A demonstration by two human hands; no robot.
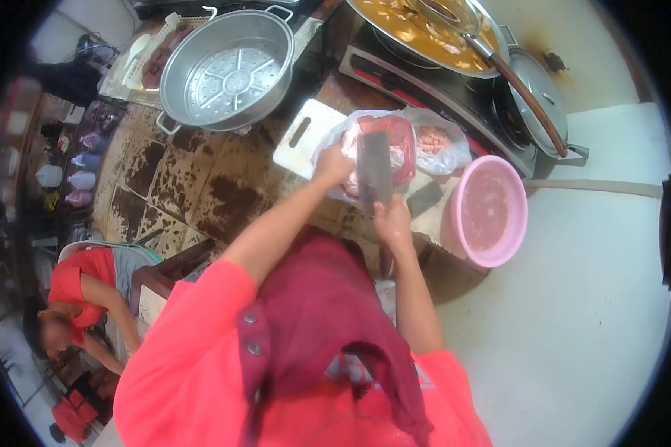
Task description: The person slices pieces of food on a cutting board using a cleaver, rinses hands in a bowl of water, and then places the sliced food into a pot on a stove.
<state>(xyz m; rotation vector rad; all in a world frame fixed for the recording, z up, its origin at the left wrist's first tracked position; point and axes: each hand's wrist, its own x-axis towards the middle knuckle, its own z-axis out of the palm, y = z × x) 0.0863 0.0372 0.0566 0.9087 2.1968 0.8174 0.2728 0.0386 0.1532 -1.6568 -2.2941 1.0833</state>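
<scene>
My right hand (392, 222) is closed round the handle of a cleaver (374, 164). The broad grey blade points away from me, over a slab of raw red meat (399, 139) lying on clear plastic. At the meat's left side, my left hand (335, 165) has its fingers curled on the pale, fatty edge; the fingertips are partly hidden. A white cutting board (303, 138) with a handle slot sits just left of the plastic. Beside the cleaver, on the right, lies a dark flat rectangular piece (425, 197). A plastic bag of pinkish minced meat (432, 140) rests behind it.
A pink basin (519, 216) of reddish liquid stands at right. Beyond the meat is a gas stove (425, 91), with a wide pan of orange-brown stew (393, 28) and a lidded pot (535, 97). An aluminium steamer (173, 82) is at far left. Another person (89, 290) bends at lower left.
</scene>
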